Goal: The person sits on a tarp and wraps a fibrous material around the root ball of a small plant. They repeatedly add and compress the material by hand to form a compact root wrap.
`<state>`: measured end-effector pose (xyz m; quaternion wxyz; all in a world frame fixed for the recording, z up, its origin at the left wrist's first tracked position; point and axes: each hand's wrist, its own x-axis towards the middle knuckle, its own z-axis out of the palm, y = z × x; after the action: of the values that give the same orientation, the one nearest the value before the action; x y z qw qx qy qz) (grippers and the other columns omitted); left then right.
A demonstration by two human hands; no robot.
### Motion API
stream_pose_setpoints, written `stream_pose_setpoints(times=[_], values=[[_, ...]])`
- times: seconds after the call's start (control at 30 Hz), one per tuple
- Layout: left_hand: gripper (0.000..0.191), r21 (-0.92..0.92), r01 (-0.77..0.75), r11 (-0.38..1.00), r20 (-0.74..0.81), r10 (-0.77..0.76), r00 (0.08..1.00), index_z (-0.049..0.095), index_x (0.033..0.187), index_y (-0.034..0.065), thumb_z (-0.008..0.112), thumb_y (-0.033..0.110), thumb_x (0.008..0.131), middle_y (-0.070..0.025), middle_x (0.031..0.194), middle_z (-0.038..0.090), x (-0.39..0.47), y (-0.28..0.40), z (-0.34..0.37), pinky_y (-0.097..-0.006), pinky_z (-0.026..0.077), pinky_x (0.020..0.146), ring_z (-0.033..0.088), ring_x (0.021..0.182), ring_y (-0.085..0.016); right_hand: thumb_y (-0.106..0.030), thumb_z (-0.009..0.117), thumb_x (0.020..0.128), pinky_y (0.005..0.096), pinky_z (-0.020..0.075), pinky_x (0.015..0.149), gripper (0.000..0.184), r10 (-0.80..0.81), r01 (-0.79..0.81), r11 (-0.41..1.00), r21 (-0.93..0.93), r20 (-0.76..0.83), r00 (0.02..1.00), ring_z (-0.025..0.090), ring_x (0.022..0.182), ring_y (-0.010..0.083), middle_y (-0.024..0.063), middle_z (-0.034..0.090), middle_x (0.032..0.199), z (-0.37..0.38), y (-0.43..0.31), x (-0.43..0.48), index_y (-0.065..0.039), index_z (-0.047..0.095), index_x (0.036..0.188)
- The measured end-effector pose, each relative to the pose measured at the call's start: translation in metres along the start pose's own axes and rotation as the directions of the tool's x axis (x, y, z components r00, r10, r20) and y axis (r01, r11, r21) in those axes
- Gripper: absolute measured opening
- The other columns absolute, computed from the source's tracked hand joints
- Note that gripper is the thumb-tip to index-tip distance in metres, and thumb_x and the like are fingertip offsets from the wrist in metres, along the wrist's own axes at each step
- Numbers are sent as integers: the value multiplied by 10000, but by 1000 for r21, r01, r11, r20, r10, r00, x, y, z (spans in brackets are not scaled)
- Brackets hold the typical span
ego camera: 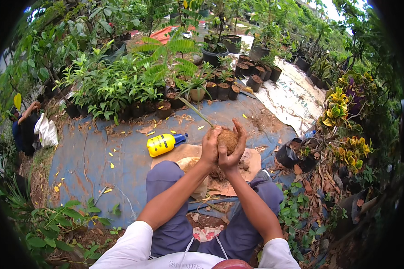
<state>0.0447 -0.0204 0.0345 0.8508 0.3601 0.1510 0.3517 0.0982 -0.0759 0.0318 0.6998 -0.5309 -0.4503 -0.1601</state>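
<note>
My left hand (210,145) and my right hand (235,153) are cupped around a round ball of brown fibre (227,140), which looks like coir. A long green stem or leaf (198,112) juts up and left from beside the ball; where it joins is hidden by my left fingers. Under my hands lies a brown sheet (253,162), perhaps cardboard, with a heap of dark fibrous soil (219,175) on it. A pale plastic bag (188,162) sits by my left knee, partly covered by my forearm. Left of the sheet, a yellow spray bottle (161,145) with a blue top rests on its side.
A worn blue tarpaulin (87,158) covers the ground. Black nursery pots (223,90) and leafy seedlings (121,84) line its far side. A white sheet (286,90) spreads back right. Croton plants (338,104) stand right. Far left, a person (23,127) is near a white sack (46,130).
</note>
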Motion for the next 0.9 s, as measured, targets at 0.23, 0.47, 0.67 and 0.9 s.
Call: stream_pose_setpoints(times=[0.23,0.47,0.67,0.9], values=[[252,-87,45,995,-6,-45,999,530,1132,123,478,331,1000,-25,1012,570,1,-16,5,-309,517,827,593,946,-138,-122,584,794,455,465,985,291,27,-27,1000,-5,42,999,618,1109,391,221,668,1090,-9,-5,8,54,652,1015],[329,5,93,996,-70,-93,993,503,1157,127,461,420,1015,-27,1009,577,1,-18,9,-311,535,821,606,937,-136,-85,611,753,418,525,818,207,89,-86,994,-73,31,996,667,894,323,180,685,950,-16,-5,13,29,656,920],[442,-13,171,985,-84,-171,982,540,1105,89,455,509,998,-32,998,612,0,5,12,-326,559,774,643,865,-154,-78,662,686,395,536,813,222,-151,174,978,-111,190,970,662,890,324,161,676,956,-20,2,19,12,660,889],[442,-76,212,974,-60,-216,975,584,1080,85,528,508,964,-38,972,637,-4,13,8,-312,557,741,654,837,-162,-246,649,805,490,484,922,505,-291,307,949,-73,176,940,614,1043,410,210,642,1069,-12,3,12,25,506,1207]])
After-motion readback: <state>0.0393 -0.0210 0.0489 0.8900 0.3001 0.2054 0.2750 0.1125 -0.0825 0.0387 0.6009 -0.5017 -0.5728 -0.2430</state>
